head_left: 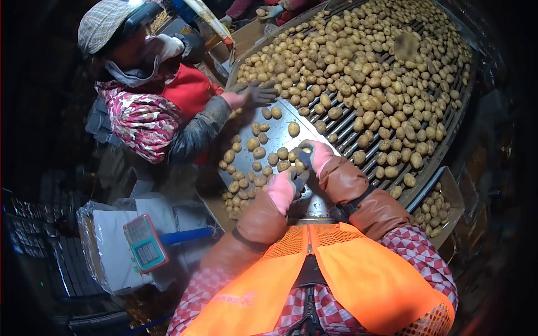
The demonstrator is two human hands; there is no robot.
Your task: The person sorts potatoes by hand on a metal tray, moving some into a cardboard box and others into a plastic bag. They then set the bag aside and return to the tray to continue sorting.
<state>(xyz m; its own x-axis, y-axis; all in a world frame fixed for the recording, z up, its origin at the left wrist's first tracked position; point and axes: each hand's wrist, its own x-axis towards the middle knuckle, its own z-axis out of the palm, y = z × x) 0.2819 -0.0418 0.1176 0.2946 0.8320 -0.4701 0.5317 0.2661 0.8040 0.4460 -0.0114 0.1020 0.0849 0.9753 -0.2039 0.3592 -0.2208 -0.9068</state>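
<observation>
My left hand (288,183), in a pink and dark glove, is at the near part of the metal tray (286,119), with its fingers curled beside some potatoes. To its right, my right hand (311,155), gloved the same way, has bent fingers around or against a potato (302,164). The fingertips of both hands are partly hidden, and what the left one holds, if anything, cannot be made out. Loose potatoes (259,152) lie on the tray to the left of my hands. Many more potatoes (370,102) cover the roller conveyor (346,116) beyond.
At the upper left a co-worker (185,89) reaches a gloved hand (260,94) over the tray. A scale display (145,243) with a blue pole stands at the lower left. A box of potatoes (457,196) is at the right. Another person's gloved hand (270,11) shows at the top.
</observation>
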